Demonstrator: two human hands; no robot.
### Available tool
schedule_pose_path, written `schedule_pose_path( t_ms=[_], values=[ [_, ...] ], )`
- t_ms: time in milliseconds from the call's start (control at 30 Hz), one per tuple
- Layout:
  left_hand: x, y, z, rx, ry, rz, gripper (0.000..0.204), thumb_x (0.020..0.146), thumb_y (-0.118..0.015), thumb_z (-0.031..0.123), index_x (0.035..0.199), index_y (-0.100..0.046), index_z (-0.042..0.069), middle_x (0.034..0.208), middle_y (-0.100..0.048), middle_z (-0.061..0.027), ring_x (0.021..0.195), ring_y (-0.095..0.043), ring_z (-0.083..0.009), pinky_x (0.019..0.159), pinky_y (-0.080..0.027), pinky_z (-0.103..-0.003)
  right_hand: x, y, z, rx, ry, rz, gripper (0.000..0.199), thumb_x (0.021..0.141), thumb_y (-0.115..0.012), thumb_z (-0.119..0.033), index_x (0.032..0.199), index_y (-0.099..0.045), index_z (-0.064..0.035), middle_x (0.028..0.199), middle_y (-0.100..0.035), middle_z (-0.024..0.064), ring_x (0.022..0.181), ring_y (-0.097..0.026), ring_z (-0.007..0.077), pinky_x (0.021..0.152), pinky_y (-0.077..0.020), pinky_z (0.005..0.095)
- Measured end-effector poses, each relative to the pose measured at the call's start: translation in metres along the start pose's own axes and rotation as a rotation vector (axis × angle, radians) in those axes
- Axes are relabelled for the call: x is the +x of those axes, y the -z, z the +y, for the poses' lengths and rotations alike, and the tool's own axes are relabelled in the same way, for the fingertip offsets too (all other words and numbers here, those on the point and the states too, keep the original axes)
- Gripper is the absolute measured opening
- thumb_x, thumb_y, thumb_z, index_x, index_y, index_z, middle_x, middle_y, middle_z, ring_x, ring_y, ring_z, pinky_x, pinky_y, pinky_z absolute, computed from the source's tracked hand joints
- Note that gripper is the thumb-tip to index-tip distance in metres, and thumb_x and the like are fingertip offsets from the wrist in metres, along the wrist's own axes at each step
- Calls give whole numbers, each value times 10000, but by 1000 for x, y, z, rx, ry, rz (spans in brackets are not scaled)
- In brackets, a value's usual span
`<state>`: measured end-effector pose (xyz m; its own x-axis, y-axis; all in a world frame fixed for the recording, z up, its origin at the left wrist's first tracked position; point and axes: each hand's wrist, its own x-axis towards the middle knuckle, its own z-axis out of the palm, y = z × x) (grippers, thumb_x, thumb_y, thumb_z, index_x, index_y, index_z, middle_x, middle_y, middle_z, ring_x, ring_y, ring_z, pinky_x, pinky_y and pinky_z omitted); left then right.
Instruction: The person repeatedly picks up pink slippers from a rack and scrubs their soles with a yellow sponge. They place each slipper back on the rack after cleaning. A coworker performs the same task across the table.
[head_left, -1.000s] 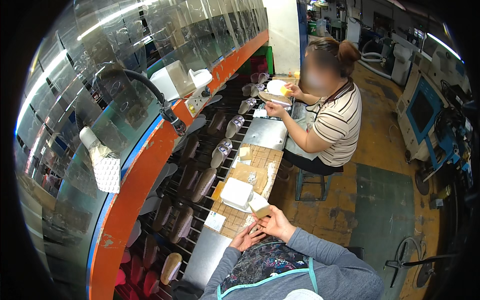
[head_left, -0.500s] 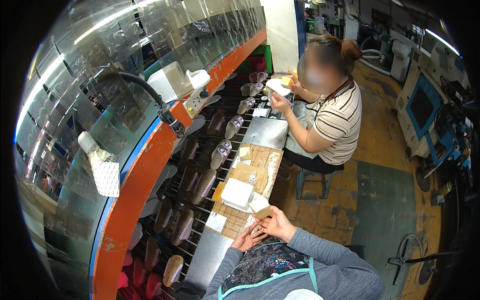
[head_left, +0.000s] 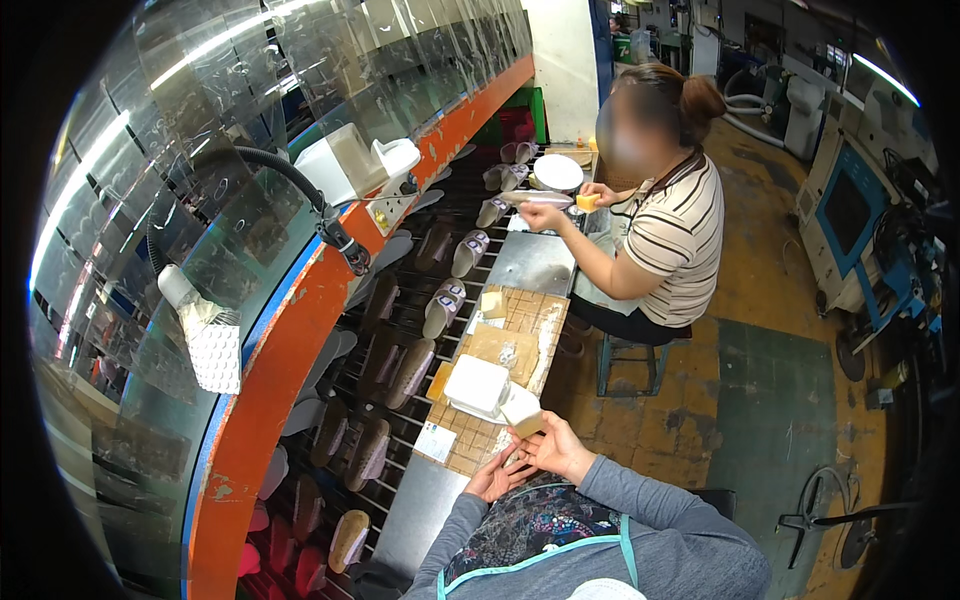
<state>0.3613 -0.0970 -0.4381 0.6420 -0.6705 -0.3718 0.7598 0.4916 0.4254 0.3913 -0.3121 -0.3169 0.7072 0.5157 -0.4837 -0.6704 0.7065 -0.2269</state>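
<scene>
My right hand grips a pale yellow sponge block by its near lower edge. The block is tilted against the near side of a white square tub, whose inside I cannot see. My left hand lies palm up just left of the right one. Its fingers are stretched out close to the right hand's fingers, and I make out nothing held in it. Under the tub is a stained tan board on the narrow metal bench. A smaller sponge block lies farther along.
Left of the bench, slippers and soles lie on a rack of metal rods. An orange-edged machine with clear plastic curtains stands beyond. A co-worker sits at the far end, holding a sole and a yellow sponge.
The co-worker has lowered a sole and sponge away from a white round container, which now shows fully. My own hands and the sponge block stay almost where they were.
</scene>
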Motion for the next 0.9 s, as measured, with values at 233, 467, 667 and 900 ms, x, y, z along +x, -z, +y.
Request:
schedule_pose_path(
  t_ms=[233, 467, 667, 900],
  values=[
    [0, 2, -1, 25, -5, 5, 599, 1032, -375, 437, 1551, -188, 204, 1466, -417, -204, 1372, -384, -392, 1124, -346, -482, 3, 5, 1, 29, -16, -7, 505, 978, -447, -426, 1362, -435, -100, 1269, -598, 164, 1133, -573, 251, 913, -406, 409],
    [-1, -1, 0, 21, 18, 14, 587, 1038, -357, 434, 1553, -182, 213, 1474, -413, -196, 1374, -387, -379, 1119, -348, -476, 4, 5, 2, 34, -16, -3, 494, 987, -429, -428, 1363, -433, -108, 1279, -590, 160, 1126, -571, 249, 927, -404, 416],
    [-2, 3, -3, 65, -19, -42, 579, 1040, -349, 435, 1552, -183, 223, 1474, -421, -176, 1373, -386, -389, 1124, -340, -488, 0, 7, 5, -2, 16, -14, 502, 986, -431, -427, 1369, -425, -102, 1273, -593, 163, 1129, -571, 253, 928, -418, 414],
    [-5, 12, -11, 16, 22, -8, 581, 1037, -351, 446, 1552, -185, 237, 1475, -432, -148, 1377, -377, -395, 1127, -337, -494, -8, 10, 14, 23, 1, -4, 519, 983, -437, -414, 1367, -417, -66, 1267, -594, 171, 1122, -580, 253, 934, -428, 404]
  ],
)
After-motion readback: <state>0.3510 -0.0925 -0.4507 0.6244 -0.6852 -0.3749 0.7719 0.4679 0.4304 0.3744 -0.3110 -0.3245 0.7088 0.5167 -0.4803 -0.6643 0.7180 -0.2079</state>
